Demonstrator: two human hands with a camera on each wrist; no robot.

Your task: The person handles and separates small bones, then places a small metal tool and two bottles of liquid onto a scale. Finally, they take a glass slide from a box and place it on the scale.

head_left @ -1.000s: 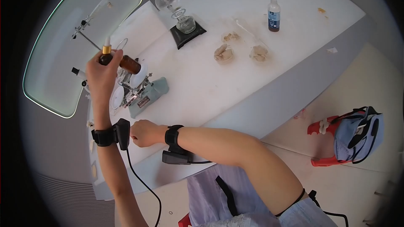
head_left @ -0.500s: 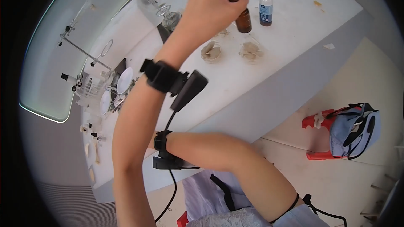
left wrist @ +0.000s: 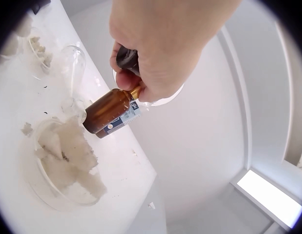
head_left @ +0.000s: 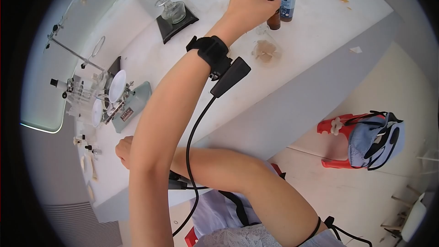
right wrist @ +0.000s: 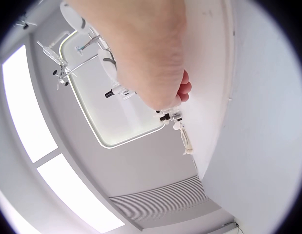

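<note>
My left hand (head_left: pixel 251 4) grips two amber dropper bottles over the far part of the table. One amber bottle (left wrist: pixel 108 111) points its base down and left, its gold collar near my fingers. A second, dark bottle (left wrist: pixel 127 59) shows only its end inside my grasp. Right beside them stands a clear plastic bottle with a blue label (head_left: pixel 287 2), overlapped by the amber bottle in the left wrist view. Below lies a clear dish (left wrist: pixel 42 170) of beige flakes. My right hand (head_left: pixel 123 151) rests at the table's near left with fingers loosely curled, holding nothing; my left forearm partly covers it.
A balance (head_left: pixel 132 107) with white pans stands left of my left forearm. Behind it is glassware on a stand (head_left: pixel 78 56). A round glass apparatus sits on a black base (head_left: pixel 178 25). A red stool (head_left: pixel 336 164) with a bag stands right of the table.
My left hand has carried the amber dropper bottles from above the balance, across the dishes, to beside the blue-labelled bottle. My right hand stays near the table's front, holding nothing.
</note>
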